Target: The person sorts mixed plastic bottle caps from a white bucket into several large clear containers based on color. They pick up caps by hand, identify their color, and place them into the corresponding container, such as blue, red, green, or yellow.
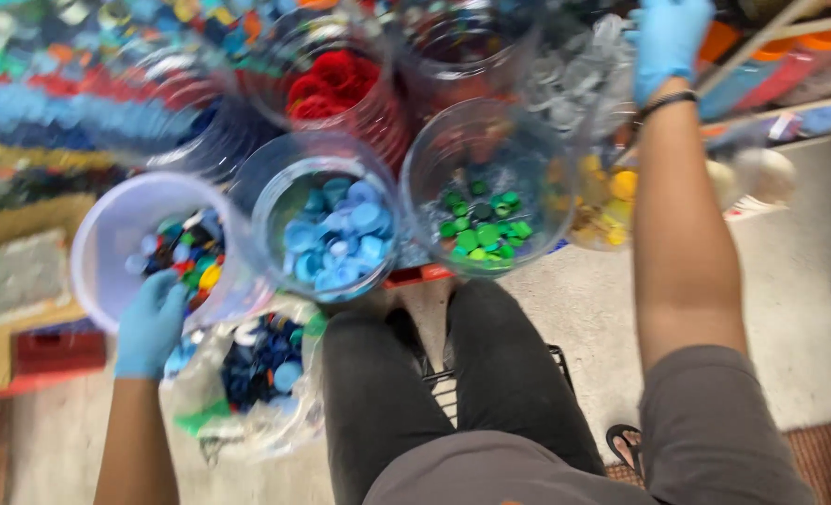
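Sorting bottle caps by colour, a seated person's gloved left hand (151,323) gripped the rim of the mixed-cap bucket (107,234) while the gloved right hand (668,37), its grasp impossible to tell, reached over the clear-cap bag (574,79); the next move likely called for picking a cap and matching it to a colour tub.

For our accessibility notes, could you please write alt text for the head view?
A seated person's gloved left hand grips the rim of a tub of mixed caps, while the right hand reaches far forward. Tubs of blue caps, green caps and red caps stand ahead.

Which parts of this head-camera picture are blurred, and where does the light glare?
Head view: the heap of caps at top left smears into colour streaks; the right hand and clear tub are soft; glare whitens the rim of the tub by the left hand; blue caps read fairly clearly.
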